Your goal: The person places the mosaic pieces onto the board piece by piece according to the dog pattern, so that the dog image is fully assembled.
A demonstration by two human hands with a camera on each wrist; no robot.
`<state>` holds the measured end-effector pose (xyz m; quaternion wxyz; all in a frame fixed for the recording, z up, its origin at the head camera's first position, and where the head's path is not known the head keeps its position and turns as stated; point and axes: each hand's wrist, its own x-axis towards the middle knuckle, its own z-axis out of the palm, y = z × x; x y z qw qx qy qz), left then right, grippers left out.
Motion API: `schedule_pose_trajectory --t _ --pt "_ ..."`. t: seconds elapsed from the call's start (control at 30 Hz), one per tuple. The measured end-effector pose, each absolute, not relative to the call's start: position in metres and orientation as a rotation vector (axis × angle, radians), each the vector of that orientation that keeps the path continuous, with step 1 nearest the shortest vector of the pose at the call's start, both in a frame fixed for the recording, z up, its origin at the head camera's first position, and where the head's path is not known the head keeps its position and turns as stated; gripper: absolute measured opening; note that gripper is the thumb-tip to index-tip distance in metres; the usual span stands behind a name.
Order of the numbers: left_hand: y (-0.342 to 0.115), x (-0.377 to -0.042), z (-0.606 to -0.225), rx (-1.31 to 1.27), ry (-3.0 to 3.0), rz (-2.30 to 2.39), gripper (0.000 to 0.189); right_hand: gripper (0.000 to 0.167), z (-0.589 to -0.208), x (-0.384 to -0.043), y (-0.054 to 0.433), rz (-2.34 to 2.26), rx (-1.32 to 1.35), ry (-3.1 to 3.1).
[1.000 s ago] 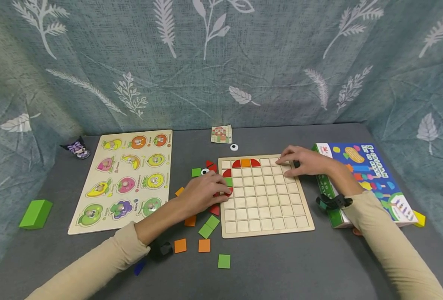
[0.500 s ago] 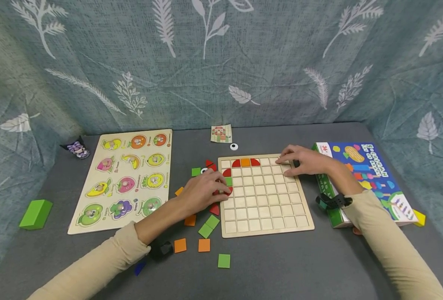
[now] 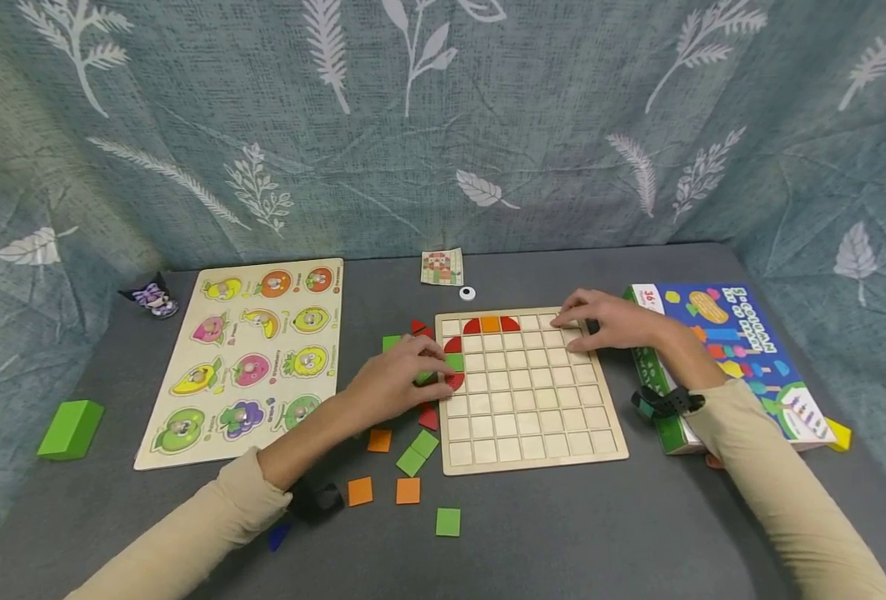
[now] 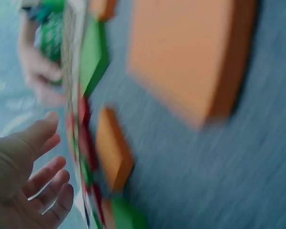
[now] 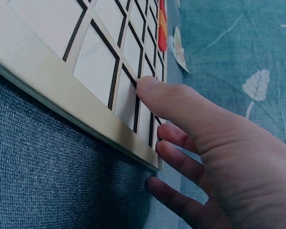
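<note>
The wooden grid board point(image 3: 533, 468) lies in the middle of the table. Along its top row sit red rounded pieces point(image 3: 510, 324) around an orange square point(image 3: 491, 325). Down the left column, a green square point(image 3: 454, 362) lies between two more red rounded pieces point(image 3: 453, 382). My left hand point(image 3: 397, 379) is over the board's left edge and the loose pieces there; in the left wrist view its thumb and fingers are apart, holding nothing. My right hand point(image 3: 611, 322) rests on the board's upper right corner, thumb on the grid, fingers at the edge.
Loose green squares point(image 3: 411, 462), orange squares point(image 3: 408, 491) and red pieces point(image 3: 428, 417) lie left of and below the board. A pattern card point(image 3: 442, 267) and an eye piece point(image 3: 467, 293) lie behind it. A fruit puzzle point(image 3: 247, 417) stands left, a blue box point(image 3: 750, 358) right.
My left hand has drawn back slightly left from the board, uncovering more of the lower red piece in the left column. The right hand has stayed in place.
</note>
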<state>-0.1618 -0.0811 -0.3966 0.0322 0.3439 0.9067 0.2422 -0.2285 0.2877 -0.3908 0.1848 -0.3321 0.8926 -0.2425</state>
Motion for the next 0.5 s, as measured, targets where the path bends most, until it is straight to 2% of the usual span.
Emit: schedule_pose_trajectory --t 0.1,0.2,0.5 --pt "-0.093 -0.177 -0.393 0.872 2.791 0.869 0.030 0.042 -0.391 -0.229 0.286 -0.686 -0.938 2.516" --pt "-0.100 -0.201 -0.393 0.790 2.784 0.944 0.030 0.042 -0.392 -0.228 0.286 -0.677 -0.929 2.524" --pt "-0.062 -0.271 -0.400 0.871 2.603 0.995 0.034 0.043 -0.390 -0.227 0.286 -0.666 -0.920 2.530"
